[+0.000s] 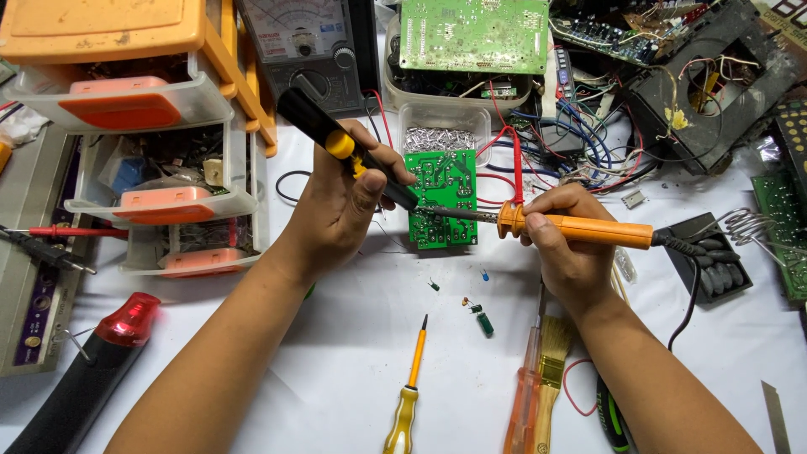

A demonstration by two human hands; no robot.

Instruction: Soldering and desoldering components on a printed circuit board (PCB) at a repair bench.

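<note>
My left hand (340,206) grips a black desoldering pump with a yellow button (324,130), held slanted with its tip down at a small green circuit board (442,198). My right hand (565,240) holds an orange-handled soldering iron (580,229) level, its metal tip reaching left onto the same board. The two tool tips meet near the board's left middle. The board lies flat on the white table, solder side up.
An orange-and-clear drawer unit (160,126) stands at left, a multimeter (307,50) behind. A clear tub (445,126), larger green board (472,34), tangled wires and iron stand (710,252) crowd the back right. Screwdrivers (408,395), a brush (551,361) and small components (483,322) lie in front.
</note>
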